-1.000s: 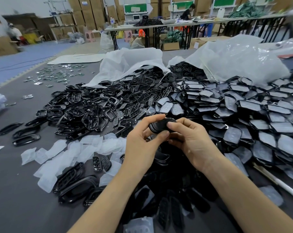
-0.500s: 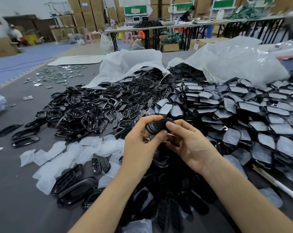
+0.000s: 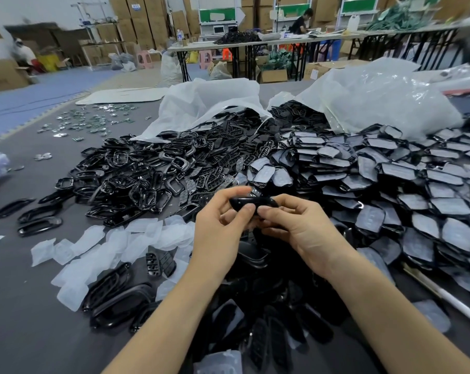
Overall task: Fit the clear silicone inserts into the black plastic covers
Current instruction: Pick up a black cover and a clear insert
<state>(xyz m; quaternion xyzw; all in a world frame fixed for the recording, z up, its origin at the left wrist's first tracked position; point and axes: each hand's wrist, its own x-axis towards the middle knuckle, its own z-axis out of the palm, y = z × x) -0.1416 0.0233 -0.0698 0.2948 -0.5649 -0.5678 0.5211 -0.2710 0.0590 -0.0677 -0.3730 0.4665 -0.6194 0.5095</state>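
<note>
A grey work surface (image 3: 26,306) in a warehouse carries heaps of parts. Above its near middle a black cover (image 3: 251,203) is held up between both hands. It is glossy and oval and seen edge-on, so whether an insert sits inside cannot be told. The left hand (image 3: 217,236) pinches its left end between thumb and fingers, and the right hand (image 3: 306,233) pinches its right end. Translucent silicone inserts (image 3: 136,238) lie left of the hands. Open black frames (image 3: 152,174) are heaped behind, and pale-faced covers (image 3: 417,190) lie to the right, before plastic bags (image 3: 376,101).
</note>
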